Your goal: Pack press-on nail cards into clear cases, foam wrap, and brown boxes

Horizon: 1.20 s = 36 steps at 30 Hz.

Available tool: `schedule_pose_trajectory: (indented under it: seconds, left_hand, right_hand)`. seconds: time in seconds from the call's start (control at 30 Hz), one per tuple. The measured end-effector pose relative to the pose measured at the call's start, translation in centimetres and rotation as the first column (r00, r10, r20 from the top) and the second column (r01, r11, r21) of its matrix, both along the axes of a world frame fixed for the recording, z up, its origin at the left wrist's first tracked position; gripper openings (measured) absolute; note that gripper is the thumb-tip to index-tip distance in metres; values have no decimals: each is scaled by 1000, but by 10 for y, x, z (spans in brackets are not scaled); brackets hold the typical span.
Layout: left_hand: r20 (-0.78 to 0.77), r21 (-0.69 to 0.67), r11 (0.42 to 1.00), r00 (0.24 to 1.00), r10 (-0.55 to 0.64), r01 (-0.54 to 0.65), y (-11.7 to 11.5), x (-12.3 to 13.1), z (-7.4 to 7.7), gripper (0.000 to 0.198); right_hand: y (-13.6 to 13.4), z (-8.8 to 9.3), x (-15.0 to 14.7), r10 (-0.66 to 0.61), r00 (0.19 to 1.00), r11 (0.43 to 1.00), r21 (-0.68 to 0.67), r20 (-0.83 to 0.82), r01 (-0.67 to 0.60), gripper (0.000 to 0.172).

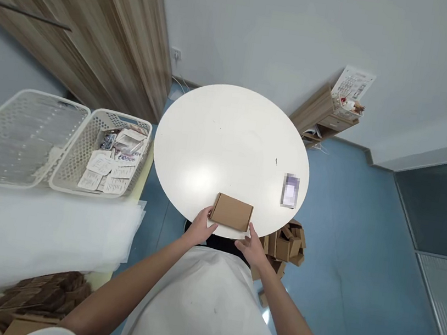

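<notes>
A closed brown cardboard box [231, 212] lies at the near edge of the round white table [229, 129], slightly turned. My left hand [200, 227] grips its left front corner, fingers along the left side and thumb at the front edge. At the right front corner is my right hand [253, 247], its fingers apart. One fingertip there meets the box's right side, while the thumb stands off the front edge. The box's contents are hidden.
A blurred purple item [290, 191] lies on the table's right side. To the left, a white basket [56, 177] holds packets and cards, beside white sheets [44, 225]. Cardboard boxes [285, 245] are piled on the floor at right. A small wooden cabinet [318, 111] stands behind.
</notes>
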<state>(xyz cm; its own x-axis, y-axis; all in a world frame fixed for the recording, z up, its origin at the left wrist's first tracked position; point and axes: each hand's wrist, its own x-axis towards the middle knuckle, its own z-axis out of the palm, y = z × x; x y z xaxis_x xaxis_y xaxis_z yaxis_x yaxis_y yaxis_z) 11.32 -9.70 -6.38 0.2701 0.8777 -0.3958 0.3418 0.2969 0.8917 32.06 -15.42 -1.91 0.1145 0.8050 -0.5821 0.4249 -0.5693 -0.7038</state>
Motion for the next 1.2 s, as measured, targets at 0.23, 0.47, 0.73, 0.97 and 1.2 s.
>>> schedule_pose_trajectory:
  seconds: [0.23, 0.47, 0.73, 0.97, 1.2]
  left_hand:
    - [-119, -99, 988, 987, 104, -116, 10, -2, 12, 62]
    - [-90, -280, 954, 993, 80, -102, 29, 6, 22, 59]
    - [-168, -224, 974, 986, 8, -46, 33, 64, 49, 53]
    - [-110, -170, 898, 898, -427, 406, 20, 219, 56, 58]
    - [30, -181, 637, 651, -758, 749, -5, 366, 29, 59]
  right_hand:
    - [20, 0, 17, 10, 994, 998, -57, 113, -4, 85]
    - [49, 0, 15, 136, 988, 991, 10, 67, -137, 79]
    - [20, -9, 64, -97, 986, 994, 45, -132, 104, 75]
    - [-60, -20, 179, -569, 821, 816, 88, -49, 571, 69]
    - [-137, -28, 251, -888, 459, 458, 118, 21, 881, 75]
